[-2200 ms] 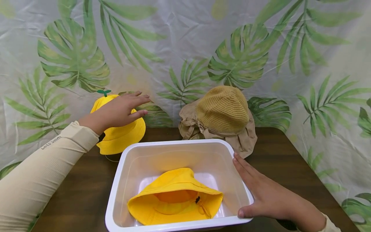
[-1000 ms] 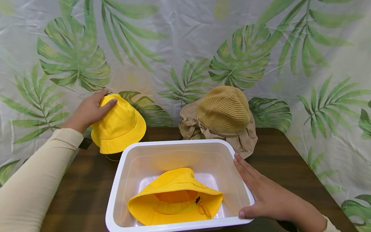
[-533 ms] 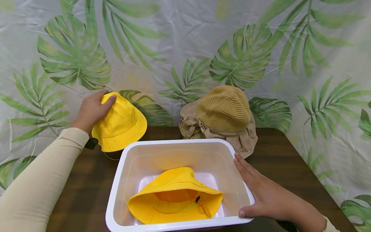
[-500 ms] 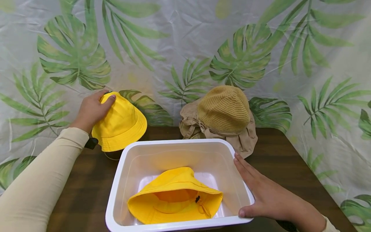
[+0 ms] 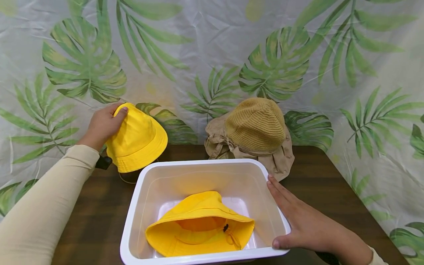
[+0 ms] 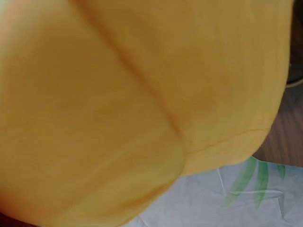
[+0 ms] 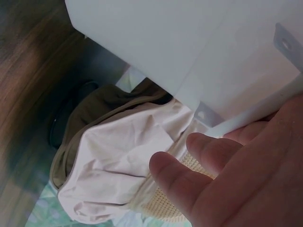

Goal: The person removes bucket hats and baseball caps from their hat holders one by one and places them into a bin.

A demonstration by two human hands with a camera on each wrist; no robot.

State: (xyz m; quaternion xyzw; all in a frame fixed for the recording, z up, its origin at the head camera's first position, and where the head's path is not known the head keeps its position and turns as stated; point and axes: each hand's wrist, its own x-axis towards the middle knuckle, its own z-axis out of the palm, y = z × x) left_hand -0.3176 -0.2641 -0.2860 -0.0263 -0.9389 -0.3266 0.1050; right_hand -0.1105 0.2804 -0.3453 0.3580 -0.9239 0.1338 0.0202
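Note:
At the back left, my left hand point(image 5: 105, 124) pinches the top of a yellow bucket hat point(image 5: 139, 140) between thumb and fingers. The hat tilts, its brim's lower edge over the table behind the tub and a thin cord hanging beneath. Its yellow cloth point(image 6: 118, 109) fills most of the left wrist view. My right hand point(image 5: 308, 219) rests along the right rim of a white plastic tub point(image 5: 198, 163), fingers straight and thumb at the near corner. Inside the tub lies a second yellow bucket hat point(image 5: 198, 224) on its side, opening toward me, with a black cord toggle.
A tan knitted sun hat point(image 5: 255, 127) with a beige cloth brim and bow stands behind the tub's right side. The dark wooden table point(image 5: 331, 184) ends at a leaf-print curtain point(image 5: 212, 48).
My left hand has moved from in front of the back-left yellow hat to its crown and grips it. That hat now tilts slightly, its green sprout hidden. My right hand stays put.

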